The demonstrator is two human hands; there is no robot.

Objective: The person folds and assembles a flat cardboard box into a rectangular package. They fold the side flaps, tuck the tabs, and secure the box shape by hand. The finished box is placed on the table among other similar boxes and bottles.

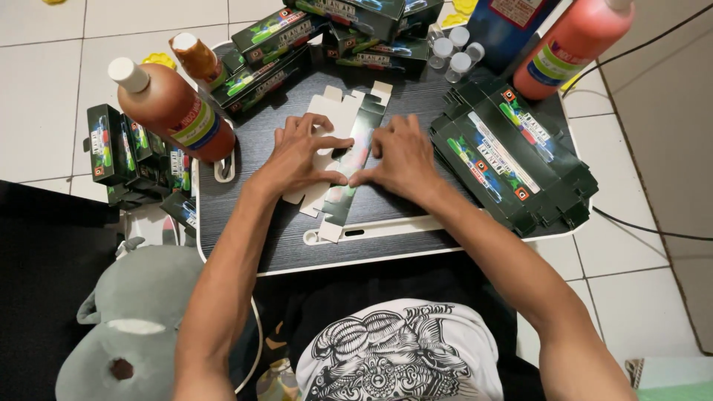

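Both hands press flat on an unfolded cardboard box blank, white inside w/ dark printed flap, lying mid-tray on the black woodgrain lap tray w/ white rim. Left hand has fingers spread, palm down on the white panel, nothing clamped; right hand likewise open & flat, thumb tip nearly meeting the left thumb over the fold line. Looks like the creasing/folding step: panels are being pushed along a score, so the next move prob calls for lifting one side up & tucking flaps. Room is tight: stack of flat dark green printed cartons at 3 o'clock, folded green boxes at 12, brown-red squeeze bottle w/ white cap at 9–10, close by the left wrist. Tray's near edge at 6 is bare, best spare room
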